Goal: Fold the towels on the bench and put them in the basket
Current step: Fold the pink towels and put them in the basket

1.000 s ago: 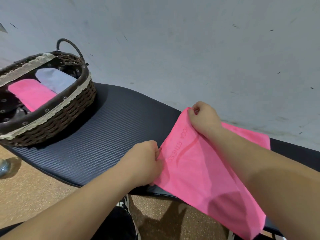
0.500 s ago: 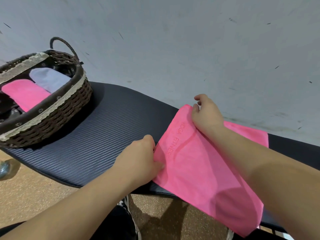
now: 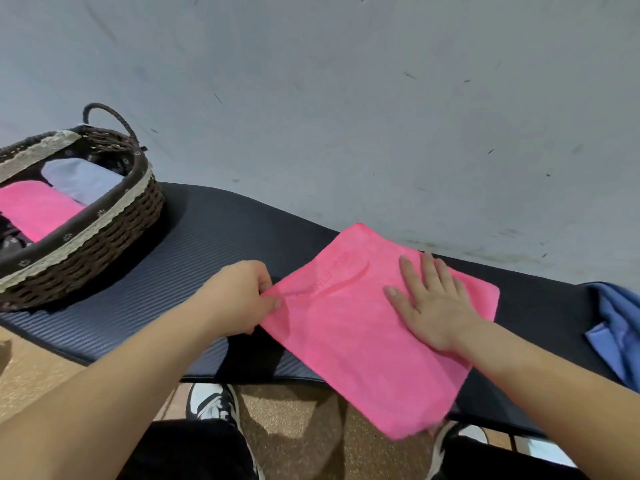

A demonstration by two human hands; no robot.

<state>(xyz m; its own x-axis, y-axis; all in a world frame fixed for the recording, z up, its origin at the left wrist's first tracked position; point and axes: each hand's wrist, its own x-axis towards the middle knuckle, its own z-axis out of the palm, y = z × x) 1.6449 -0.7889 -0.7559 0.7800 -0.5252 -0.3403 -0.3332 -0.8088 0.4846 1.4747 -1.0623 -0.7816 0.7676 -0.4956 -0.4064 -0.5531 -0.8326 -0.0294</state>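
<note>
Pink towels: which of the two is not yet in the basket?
The pink towel on the bench, pinched at its edge by the left hand and pressed by the right hand. The other pink towel lies inside the basket.

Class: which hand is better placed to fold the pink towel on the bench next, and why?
Probably left. The left hand pinches the left edge of the pink towel, ready to carry it over; the right hand lies flat on top, pinning it.

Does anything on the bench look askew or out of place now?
The pink towel lies slanted across the bench, its near corner hanging over the front edge. The left hand pinches its edge; the right hand lies flat on it. Nothing looks damaged.
</note>
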